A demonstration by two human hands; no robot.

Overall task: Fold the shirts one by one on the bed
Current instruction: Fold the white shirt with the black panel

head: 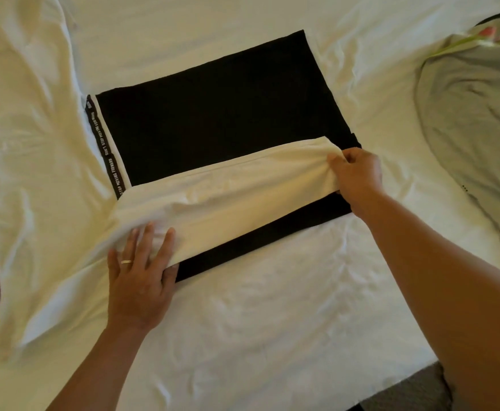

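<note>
**White sleeve folded across the black shirt**

Your left hand (140, 272) lies flat with fingers spread, pressing the near-left end of the white sleeve (228, 203) where it meets the black shirt (219, 120). Your right hand (357, 173) pinches the sleeve's far-right end, fingers curled round the bunched cloth. The shirt lies flat in the middle of the bed (272, 321), a lettered black tape (106, 146) along its left edge. A grey garment (474, 120) lies to the right, apart.
</note>
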